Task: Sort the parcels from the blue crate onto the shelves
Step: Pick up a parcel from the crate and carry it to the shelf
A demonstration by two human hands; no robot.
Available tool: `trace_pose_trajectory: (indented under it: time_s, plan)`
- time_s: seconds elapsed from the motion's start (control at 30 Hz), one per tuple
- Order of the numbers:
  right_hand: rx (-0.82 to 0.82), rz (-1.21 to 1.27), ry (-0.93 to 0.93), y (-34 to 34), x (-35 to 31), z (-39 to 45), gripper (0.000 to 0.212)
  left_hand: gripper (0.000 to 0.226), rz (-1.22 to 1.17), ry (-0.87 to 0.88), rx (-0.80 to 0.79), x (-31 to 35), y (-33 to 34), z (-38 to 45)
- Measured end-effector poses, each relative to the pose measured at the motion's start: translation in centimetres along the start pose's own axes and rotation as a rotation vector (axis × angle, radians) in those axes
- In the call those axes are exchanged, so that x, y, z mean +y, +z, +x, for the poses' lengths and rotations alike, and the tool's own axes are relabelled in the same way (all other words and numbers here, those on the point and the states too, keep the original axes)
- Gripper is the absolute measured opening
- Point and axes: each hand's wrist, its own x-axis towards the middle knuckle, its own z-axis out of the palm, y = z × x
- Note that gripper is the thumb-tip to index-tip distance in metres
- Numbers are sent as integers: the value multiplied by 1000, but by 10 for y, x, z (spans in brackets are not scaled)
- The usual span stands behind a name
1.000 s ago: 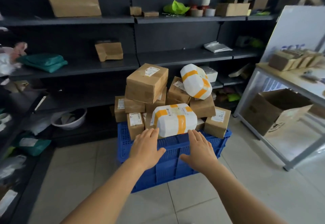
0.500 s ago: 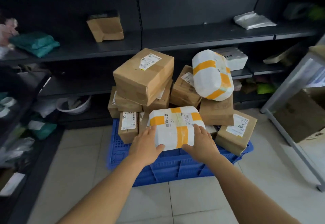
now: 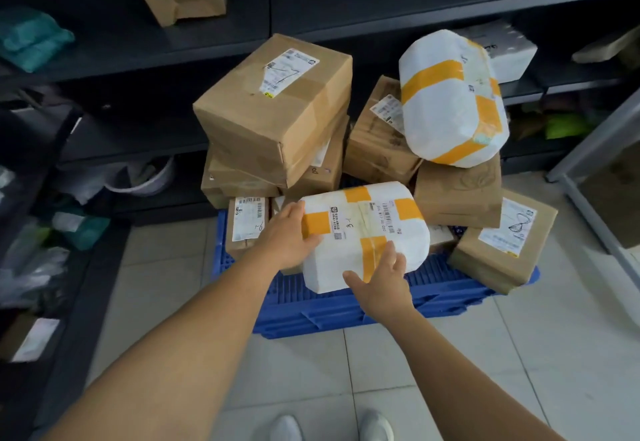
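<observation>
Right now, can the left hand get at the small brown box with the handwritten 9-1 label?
Probably yes. The small brown box stands at the blue crate's near-left corner, face exposed, nothing in front. But the left hand is gripping the white parcel with the right hand.

White parcel with orange tape bands; brown boxes; blue crate

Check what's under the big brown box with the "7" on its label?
The big brown box sits tilted on two flatter brown boxes; below them, a small labelled box in the blue crate. The crate's floor is covered.
</observation>
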Motion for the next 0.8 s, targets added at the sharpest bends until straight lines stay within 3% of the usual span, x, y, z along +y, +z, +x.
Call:
trace_pose_trajectory:
  time_s: [0.43,0.67,0.8]
  plan:
    - [204,468,235,47,-35,1,109,104,-100,97,-146,-34,-5,47]
    - [322,516,260,62,-39,-5,116,84,-208,123,-182,-41,1,46]
    - [376,489,290,65,-31,-14,117,84,-293,152,-163,-42,6,29]
